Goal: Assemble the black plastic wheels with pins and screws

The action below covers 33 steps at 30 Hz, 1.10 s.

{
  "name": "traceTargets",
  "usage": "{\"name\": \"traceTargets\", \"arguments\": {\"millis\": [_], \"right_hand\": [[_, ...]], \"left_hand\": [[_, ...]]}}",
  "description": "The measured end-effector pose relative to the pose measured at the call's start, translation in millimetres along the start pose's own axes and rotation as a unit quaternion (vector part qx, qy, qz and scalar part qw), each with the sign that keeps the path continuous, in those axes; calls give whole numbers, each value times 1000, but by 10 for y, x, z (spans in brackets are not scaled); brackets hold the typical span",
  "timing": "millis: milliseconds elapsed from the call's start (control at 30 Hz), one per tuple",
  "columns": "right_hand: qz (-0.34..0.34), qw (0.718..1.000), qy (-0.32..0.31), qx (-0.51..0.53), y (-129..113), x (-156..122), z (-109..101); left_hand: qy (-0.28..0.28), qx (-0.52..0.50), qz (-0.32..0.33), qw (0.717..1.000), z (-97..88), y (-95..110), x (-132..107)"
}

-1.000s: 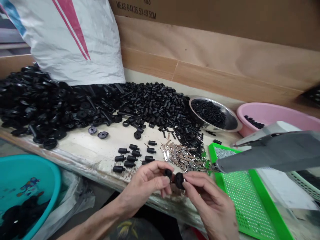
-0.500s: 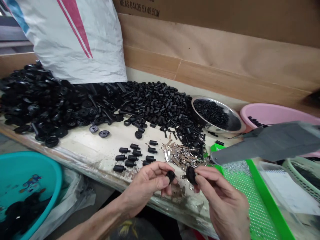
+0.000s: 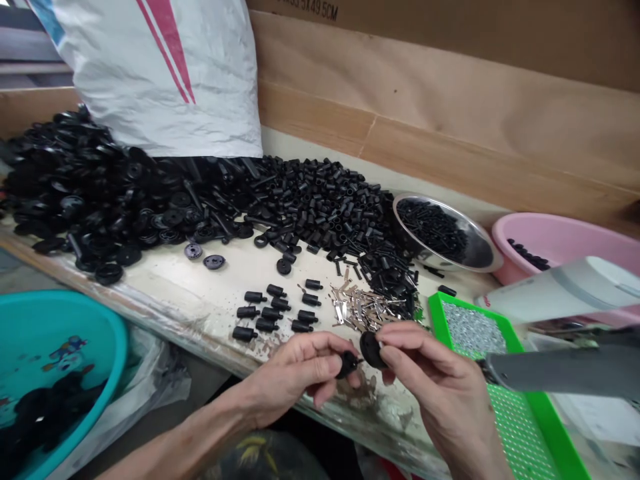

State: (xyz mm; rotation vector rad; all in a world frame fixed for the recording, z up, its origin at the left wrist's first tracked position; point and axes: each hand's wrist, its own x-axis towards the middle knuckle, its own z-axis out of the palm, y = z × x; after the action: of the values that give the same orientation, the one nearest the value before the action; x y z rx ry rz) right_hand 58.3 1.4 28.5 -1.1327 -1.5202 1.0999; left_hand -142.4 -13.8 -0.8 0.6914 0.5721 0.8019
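Note:
My left hand (image 3: 310,367) is closed on a small black plastic part (image 3: 347,365) with a thin pin-like tip towards the right. Facing it, my right hand (image 3: 425,373) pinches a round black plastic disc (image 3: 371,349) by its right side. The two parts are very close together; whether they touch I cannot tell. Just behind the hands lies a heap of small metal strips (image 3: 367,307). Several black cylinders with narrow ends (image 3: 267,313) lie in loose rows left of that heap.
Black plastic parts (image 3: 75,193) are piled at the left under a white sack (image 3: 185,80). A steel bowl (image 3: 480,257), a pink basin (image 3: 565,227) and a green tray (image 3: 545,427) stand right. A grey tool (image 3: 560,367) juts in there. A teal basin (image 3: 117,333) is at lower left.
The right hand has turned the disc so its flat face shows and brought it closer to the left hand's part. The grey tool at the right has shifted down and right.

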Motion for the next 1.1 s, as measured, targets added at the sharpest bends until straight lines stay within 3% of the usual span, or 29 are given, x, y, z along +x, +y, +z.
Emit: {"name": "traceTargets", "arguments": {"millis": [333,600,1100], "right_hand": [[14,1000,-24,1,-46,29,47],[39,998,-23,35,-41,-24,107],[-34,998,-46,-32,-88,-131,-41]], "left_hand": [[-8,-42,-48,998,40,126,14],[45,-40,-77,995,139,169,20],[53,25,-76,995,249,158,22]]}}
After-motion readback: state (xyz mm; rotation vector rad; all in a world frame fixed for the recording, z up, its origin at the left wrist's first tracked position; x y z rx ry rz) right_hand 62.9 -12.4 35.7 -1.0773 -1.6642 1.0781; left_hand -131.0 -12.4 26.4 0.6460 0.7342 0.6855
